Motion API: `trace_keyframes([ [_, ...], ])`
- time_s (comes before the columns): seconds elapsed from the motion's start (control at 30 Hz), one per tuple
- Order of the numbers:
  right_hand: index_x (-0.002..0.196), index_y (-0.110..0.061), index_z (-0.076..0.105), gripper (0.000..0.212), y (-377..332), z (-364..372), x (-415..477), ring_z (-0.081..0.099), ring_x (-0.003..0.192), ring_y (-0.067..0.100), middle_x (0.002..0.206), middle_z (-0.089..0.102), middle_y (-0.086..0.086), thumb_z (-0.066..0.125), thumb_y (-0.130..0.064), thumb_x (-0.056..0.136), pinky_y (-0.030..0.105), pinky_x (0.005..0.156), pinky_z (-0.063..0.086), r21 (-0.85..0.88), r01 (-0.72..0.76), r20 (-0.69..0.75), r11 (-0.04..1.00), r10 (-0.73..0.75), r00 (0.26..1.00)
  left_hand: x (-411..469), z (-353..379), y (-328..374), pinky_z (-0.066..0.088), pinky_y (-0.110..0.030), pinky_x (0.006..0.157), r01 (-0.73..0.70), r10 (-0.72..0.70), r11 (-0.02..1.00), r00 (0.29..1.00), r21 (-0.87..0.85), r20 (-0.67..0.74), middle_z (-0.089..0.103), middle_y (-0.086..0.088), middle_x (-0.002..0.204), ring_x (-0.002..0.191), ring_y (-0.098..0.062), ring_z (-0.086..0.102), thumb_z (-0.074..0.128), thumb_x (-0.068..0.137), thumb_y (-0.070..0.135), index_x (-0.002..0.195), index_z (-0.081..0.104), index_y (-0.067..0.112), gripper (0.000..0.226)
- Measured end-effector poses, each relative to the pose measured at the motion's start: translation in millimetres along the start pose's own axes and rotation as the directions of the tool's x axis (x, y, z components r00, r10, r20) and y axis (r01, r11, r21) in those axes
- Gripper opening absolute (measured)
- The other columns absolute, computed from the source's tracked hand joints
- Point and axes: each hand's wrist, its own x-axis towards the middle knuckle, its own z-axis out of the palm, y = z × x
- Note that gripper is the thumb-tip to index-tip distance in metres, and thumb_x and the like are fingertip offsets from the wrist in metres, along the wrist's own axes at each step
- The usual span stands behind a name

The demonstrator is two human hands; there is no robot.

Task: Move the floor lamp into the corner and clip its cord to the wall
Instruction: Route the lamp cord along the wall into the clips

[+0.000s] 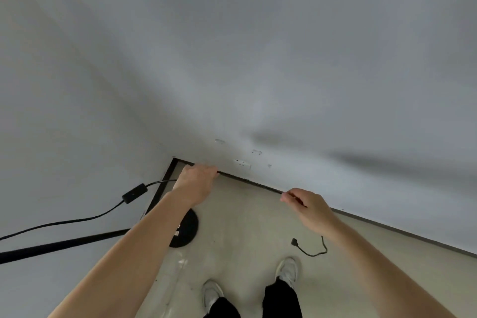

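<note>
The floor lamp stands in the corner: its round black base (187, 230) rests on the floor and its black pole (59, 244) runs off the left edge. The black cord (77, 219) with an inline switch (134, 193) leads to my left hand (197, 178), which grips it near the wall's foot. From there the cord is stretched along the wall to my right hand (305, 205), which pinches it. The cord's plug end (294, 241) lies loose on the floor. Small clear clips (220, 141) sit on the wall above.
A white wall outlet (242, 163) is low on the wall between my hands. A dark baseboard (387, 226) lines the pale floor. My two feet in pale shoes (287, 270) stand just behind the cord's end.
</note>
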Motion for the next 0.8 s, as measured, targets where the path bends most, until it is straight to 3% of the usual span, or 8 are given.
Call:
trace_keyframes([
  [0.1, 0.091, -0.036, 0.067, 0.029, 13, 24, 46, 0.044, 0.047, 0.004, 0.065, 0.06, -0.005, 0.045, -0.053, 0.095, 0.022, 0.051, 0.034, 0.072, 0.014, -0.061, 0.997, -0.009, 0.998, 32, 40, -9, 0.041, -0.04, 0.091, -0.031, 0.03, 0.999, 0.999, -0.026, -0.035, 0.065, -0.004, 0.115, 0.103, -0.025, 0.059, 0.034, 0.103, 0.027, 0.124, 0.054, 0.017, 0.031],
  [0.2, 0.091, -0.035, 0.07, 0.025, 16, 51, 95, 0.048, 0.049, 0.002, 0.067, 0.064, -0.007, 0.05, -0.048, 0.096, 0.015, 0.047, 0.033, 0.127, 0.063, -0.122, 0.99, -0.047, 0.991, 63, 75, -10, 0.043, -0.041, 0.091, -0.149, 0.146, 0.988, 0.986, -0.038, -0.078, 0.065, -0.003, 0.114, 0.104, -0.026, 0.06, 0.038, 0.102, 0.036, 0.128, 0.051, 0.019, 0.034],
  [0.37, 0.091, -0.029, 0.071, 0.026, 25, 95, 169, 0.053, 0.061, 0.004, 0.065, 0.061, -0.012, 0.051, -0.044, 0.098, 0.021, 0.055, 0.038, 0.12, 0.19, -0.166, 0.974, -0.169, 0.971, 107, 124, -23, 0.047, -0.039, 0.065, -0.297, 0.278, 0.955, 0.911, -0.016, -0.305, 0.066, -0.013, 0.08, 0.071, -0.035, 0.062, 0.055, 0.098, 0.02, 0.1, 0.07, 0.004, 0.022],
  [0.47, 0.09, -0.028, 0.07, 0.027, 34, 109, 198, 0.047, 0.05, 0.006, 0.058, 0.056, -0.009, 0.051, -0.046, 0.098, 0.028, 0.055, 0.041, 0.124, 0.231, -0.158, 0.965, -0.211, 0.965, 127, 139, -44, 0.046, -0.038, 0.055, -0.248, 0.226, 0.969, 0.862, 0.01, -0.454, 0.063, -0.015, 0.068, 0.06, -0.035, 0.059, 0.065, 0.092, 0.008, 0.088, 0.072, 0.0, 0.012],
  [0.6, 0.098, -0.032, 0.07, 0.023, 42, 117, 224, 0.055, 0.055, 0.002, 0.063, 0.062, -0.022, 0.051, -0.043, 0.1, 0.026, 0.057, 0.042, 0.022, 0.295, -0.164, 0.955, -0.288, 0.943, 153, 155, -72, 0.049, -0.046, 0.061, -0.153, 0.145, 0.988, 0.833, 0.03, -0.534, 0.066, -0.018, 0.072, 0.067, -0.037, 0.061, 0.06, 0.096, 0.011, 0.091, 0.072, -0.001, 0.019],
  [0.7, 0.098, -0.023, 0.072, 0.024, 32, 123, 245, 0.061, 0.061, 0.009, 0.067, 0.066, -0.011, 0.051, -0.035, 0.1, 0.032, 0.065, 0.052, -0.036, 0.362, -0.232, 0.932, -0.36, 0.904, 171, 169, -85, 0.05, -0.046, 0.066, -0.15, 0.144, 0.988, 0.798, 0.038, -0.585, 0.069, -0.019, 0.079, 0.074, -0.038, 0.064, 0.058, 0.096, 0.012, 0.096, 0.073, -0.001, 0.02],
  [0.8, 0.09, -0.01, 0.072, 0.031, 21, 135, 268, 0.061, 0.065, 0.022, 0.066, 0.067, 0.004, 0.05, -0.029, 0.101, 0.038, 0.067, 0.052, -0.16, 0.449, -0.303, 0.879, -0.476, 0.825, 185, 178, -94, 0.052, -0.042, 0.063, -0.196, 0.167, 0.98, 0.726, 0.032, -0.668, 0.073, -0.015, 0.079, 0.07, -0.036, 0.066, 0.061, 0.095, 0.014, 0.107, 0.071, 0.002, 0.019],
])
